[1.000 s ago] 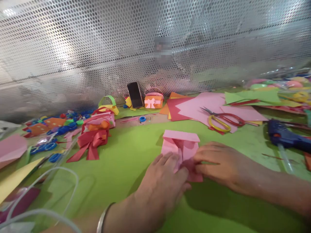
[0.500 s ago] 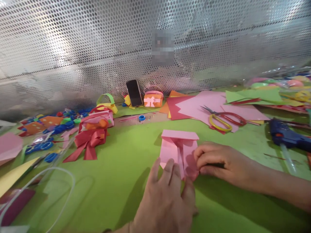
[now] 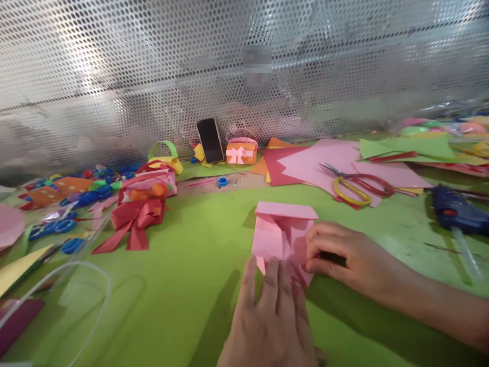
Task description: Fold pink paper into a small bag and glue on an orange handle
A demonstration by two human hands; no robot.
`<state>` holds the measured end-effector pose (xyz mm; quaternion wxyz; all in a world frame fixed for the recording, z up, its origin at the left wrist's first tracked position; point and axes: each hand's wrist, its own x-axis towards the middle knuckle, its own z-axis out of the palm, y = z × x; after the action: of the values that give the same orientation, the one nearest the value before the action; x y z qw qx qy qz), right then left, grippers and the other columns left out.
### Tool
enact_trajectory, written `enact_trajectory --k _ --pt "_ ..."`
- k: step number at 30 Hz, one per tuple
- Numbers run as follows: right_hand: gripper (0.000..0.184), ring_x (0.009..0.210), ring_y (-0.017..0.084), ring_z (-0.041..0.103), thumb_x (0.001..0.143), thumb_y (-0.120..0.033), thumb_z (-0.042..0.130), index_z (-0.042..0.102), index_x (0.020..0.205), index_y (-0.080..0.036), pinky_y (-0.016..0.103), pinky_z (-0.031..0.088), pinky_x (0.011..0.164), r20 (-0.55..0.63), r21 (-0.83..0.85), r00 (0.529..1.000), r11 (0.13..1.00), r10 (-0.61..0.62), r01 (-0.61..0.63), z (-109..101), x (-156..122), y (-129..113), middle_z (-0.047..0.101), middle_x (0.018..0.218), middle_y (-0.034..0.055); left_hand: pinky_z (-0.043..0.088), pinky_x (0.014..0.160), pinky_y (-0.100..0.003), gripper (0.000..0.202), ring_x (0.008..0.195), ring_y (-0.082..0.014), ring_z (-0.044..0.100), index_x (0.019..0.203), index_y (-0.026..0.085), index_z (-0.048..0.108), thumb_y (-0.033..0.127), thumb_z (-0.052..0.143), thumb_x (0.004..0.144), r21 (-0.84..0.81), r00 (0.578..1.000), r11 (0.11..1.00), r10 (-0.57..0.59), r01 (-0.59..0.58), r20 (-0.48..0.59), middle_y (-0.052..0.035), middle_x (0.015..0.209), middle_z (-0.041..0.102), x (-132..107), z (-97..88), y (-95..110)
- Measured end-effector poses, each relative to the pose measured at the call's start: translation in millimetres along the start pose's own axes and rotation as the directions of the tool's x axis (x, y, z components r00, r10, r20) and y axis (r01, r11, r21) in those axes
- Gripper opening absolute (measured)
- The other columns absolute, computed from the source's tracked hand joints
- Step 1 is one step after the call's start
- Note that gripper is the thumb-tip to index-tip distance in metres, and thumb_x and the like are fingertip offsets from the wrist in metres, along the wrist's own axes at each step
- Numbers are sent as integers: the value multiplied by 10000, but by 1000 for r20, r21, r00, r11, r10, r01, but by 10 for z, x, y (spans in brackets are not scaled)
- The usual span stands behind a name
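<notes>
A folded pink paper piece (image 3: 270, 237), shaped like a small open box, lies on the green table in front of me. Its far end is folded over into a flat strip. Across its near end rest the outstretched fingertips of my left hand (image 3: 273, 321), hiding part of that edge. My right hand (image 3: 340, 255) pinches the paper's right side between thumb and curled fingers. Beyond the paper, to the right, scissors (image 3: 353, 186) with one yellow and one red handle lie on pink sheets (image 3: 324, 158).
A blue glue gun (image 3: 458, 211) lies at the right. To the left are a red paper bow (image 3: 135, 221), blue-handled scissors (image 3: 57, 227) and a white cable (image 3: 109, 290). A phone (image 3: 210, 141) leans against the perforated metal panel (image 3: 160, 66), beside a small orange paper bag (image 3: 241, 154).
My left fingers have shifted slightly along the near end of the pink paper, the thumb drawing closer to them. My right hand keeps its pinch. The view has shifted slightly.
</notes>
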<state>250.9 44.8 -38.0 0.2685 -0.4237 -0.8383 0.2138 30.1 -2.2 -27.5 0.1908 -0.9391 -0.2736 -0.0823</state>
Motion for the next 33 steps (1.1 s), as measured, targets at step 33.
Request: enact_trajectory --k 33 --pt "278 713 172 524 906 -399 553 575 700 -214 292 420 622 19 9 979 979 203 -203 23 -37 -150 572 764 23 541 788 -311 537 1004 -246 636 1166 34 652 468 409 963 -44 998 999 11 -8 69 -182 1149 680 -72 169 137"
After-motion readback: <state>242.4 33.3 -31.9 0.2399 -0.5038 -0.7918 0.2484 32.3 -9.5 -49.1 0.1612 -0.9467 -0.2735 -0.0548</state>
